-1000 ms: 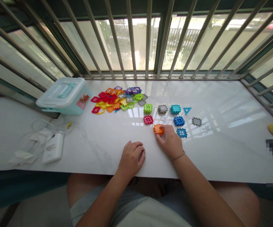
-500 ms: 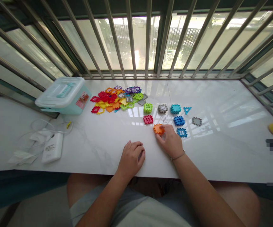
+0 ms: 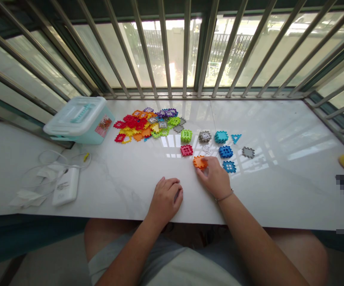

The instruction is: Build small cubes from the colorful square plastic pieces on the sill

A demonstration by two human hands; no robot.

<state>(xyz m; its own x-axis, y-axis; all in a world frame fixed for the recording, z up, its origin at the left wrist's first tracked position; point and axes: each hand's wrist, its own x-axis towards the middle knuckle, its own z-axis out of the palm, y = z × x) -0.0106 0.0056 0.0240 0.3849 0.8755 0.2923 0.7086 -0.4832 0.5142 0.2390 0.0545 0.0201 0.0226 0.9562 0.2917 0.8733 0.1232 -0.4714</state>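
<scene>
My right hand (image 3: 215, 176) has its thumb and fingers closed around the edges of an orange interlocking plastic tile (image 3: 199, 162), seemingly a small stack, on the table. My left hand (image 3: 165, 198) rests palm down near the front edge, fingers loosely bent and nothing visible in it. Just beyond the right hand are a red window tile (image 3: 186, 150), a white piece (image 3: 207, 149), a blue stack (image 3: 226, 151) and a single blue window tile (image 3: 229, 167). Farther back stand green (image 3: 186, 136), grey (image 3: 205, 137) and turquoise (image 3: 221, 137) stacks.
A mixed heap of coloured tiles (image 3: 139, 126) lies at the back left beside a lidded turquoise box (image 3: 79, 119). A white power bank (image 3: 66, 186) with cables is at left. A blue triangle (image 3: 236, 138) and grey tile (image 3: 248, 152) lie right. Metal bars line the back.
</scene>
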